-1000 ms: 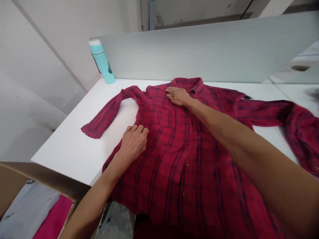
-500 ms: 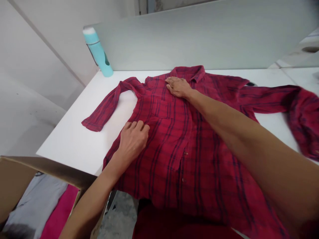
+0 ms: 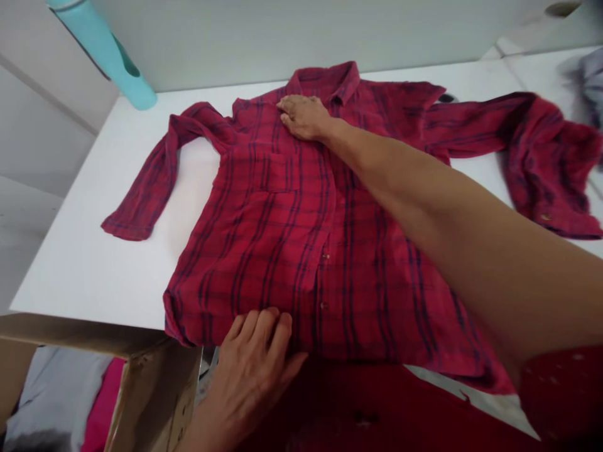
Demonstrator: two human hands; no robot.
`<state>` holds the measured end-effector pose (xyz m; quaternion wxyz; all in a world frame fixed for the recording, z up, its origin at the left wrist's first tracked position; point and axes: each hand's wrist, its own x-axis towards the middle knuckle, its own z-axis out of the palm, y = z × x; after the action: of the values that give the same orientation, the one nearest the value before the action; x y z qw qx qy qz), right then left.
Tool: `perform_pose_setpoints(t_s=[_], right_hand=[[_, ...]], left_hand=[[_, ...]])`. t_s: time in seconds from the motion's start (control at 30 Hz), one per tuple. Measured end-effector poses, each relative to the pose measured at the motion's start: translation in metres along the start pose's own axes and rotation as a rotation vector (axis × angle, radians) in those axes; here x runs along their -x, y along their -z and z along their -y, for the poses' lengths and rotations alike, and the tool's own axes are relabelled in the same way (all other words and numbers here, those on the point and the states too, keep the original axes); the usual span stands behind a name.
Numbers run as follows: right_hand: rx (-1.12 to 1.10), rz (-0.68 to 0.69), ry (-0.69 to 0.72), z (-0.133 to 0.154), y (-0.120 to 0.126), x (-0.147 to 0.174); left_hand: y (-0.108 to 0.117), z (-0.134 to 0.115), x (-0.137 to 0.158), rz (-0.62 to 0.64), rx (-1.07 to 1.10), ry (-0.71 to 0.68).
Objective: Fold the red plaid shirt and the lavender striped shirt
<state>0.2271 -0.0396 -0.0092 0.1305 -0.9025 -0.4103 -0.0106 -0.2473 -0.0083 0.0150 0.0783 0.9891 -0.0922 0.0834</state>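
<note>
A red plaid button-up shirt (image 3: 264,226) with dark blue stripes lies front up on a white table, its sleeves spread to both sides. My right hand (image 3: 306,117) rests flat on the upper chest just below the collar, its arm crossing over the shirt front. Down at the hem, my left hand (image 3: 257,364) touches the fabric with its fingertips, the thumb held apart. The hem hangs at the table's near edge. Part of the shirt's right half is covered by my right forearm.
At the back left of the white table (image 3: 94,251) stands a turquoise bottle-shaped object (image 3: 113,56). A cardboard box (image 3: 155,383) with grey and pink clothes (image 3: 56,389) is below the left edge. A pale panel (image 3: 282,31) runs behind. Greyish cloth (image 3: 592,85) shows far right.
My left hand has moved from the shirt's side down to its bottom hem, with the thumb now out. My right hand stays on the chest. The view has shifted down and right.
</note>
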Motion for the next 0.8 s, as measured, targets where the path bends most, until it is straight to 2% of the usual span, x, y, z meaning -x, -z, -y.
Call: perform_pose_setpoints(t_s=[0.13,0.23,0.43,0.57,0.67,0.8], right_hand=[[-0.012,0.003,0.002,0.002,0.003,0.001],[-0.016,0.011,-0.001,0.002,0.003,0.001],[-0.014,0.015,-0.017,0.002,0.003,0.002],[-0.012,0.004,-0.009,0.003,0.001,0.003],[-0.025,0.023,-0.03,0.002,-0.004,0.0],[-0.03,0.027,-0.035,-0.002,-0.012,-0.005]], left_hand=[[-0.004,0.001,0.01,-0.087,0.058,-0.076],[-0.01,0.003,0.015,-0.105,0.137,-0.122],[-0.016,0.002,0.008,-0.145,0.205,-0.108],[-0.004,-0.001,0.0,-0.156,0.33,-0.055],[0.009,-0.002,0.001,-0.105,0.521,-0.004],[0.013,-0.006,0.005,-0.049,0.594,0.017]])
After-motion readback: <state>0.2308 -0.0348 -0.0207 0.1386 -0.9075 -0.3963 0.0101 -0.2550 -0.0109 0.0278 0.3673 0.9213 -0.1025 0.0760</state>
